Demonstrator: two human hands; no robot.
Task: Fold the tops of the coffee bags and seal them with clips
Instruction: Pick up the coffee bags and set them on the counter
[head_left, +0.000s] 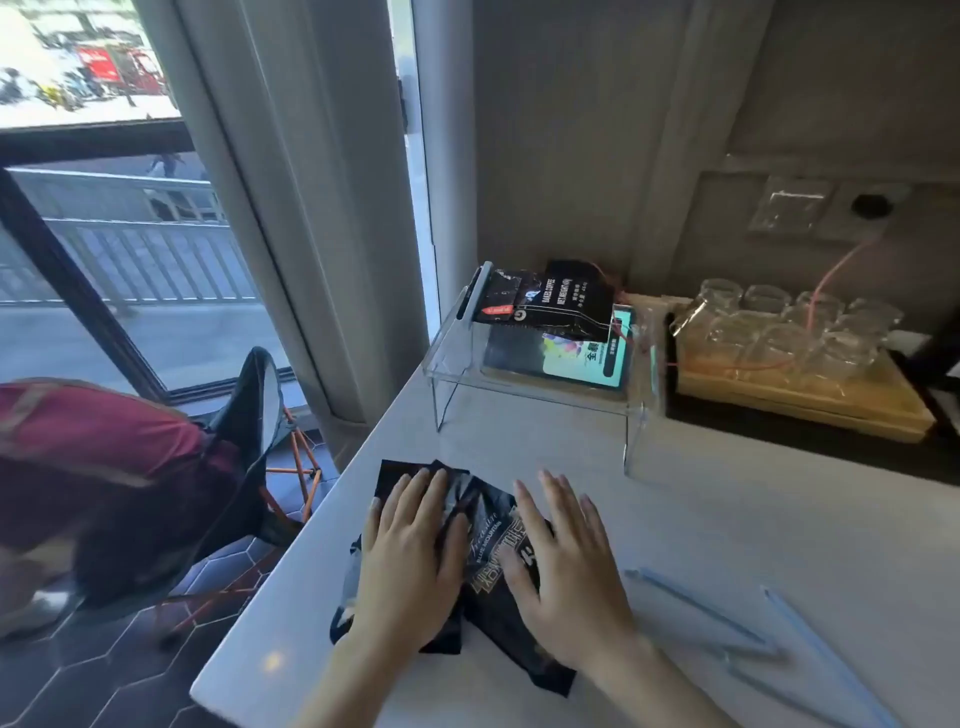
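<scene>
Coffee bag (493, 561) lies flat on the white table (727, 545), near its left edge and close to the person, pinned under both palms. The left hand (410, 561) presses the bag's left part and the right hand (566, 577) its right part, fingers (558, 493) stretched out and slightly spread, gripping nothing. This looks like flattening, probably to push air out and give a clean crease before the top is folded. The bag is black and glossy, crumpled, with pale lettering across the middle; its far end shows silvery creases under the left fingertips, and no fold is set yet, as far as I can judge.

Just right of the hands, two long pale blue clips (701, 613) lie on the table within easy reach, neither fitted yet. Farther back stands a clear acrylic riser (535, 400) with more black coffee bags (550, 301) lying on top and a lit tablet (566, 358) beneath. Right of it, a wooden tray (805, 405) carries glass cups (789, 327).
</scene>
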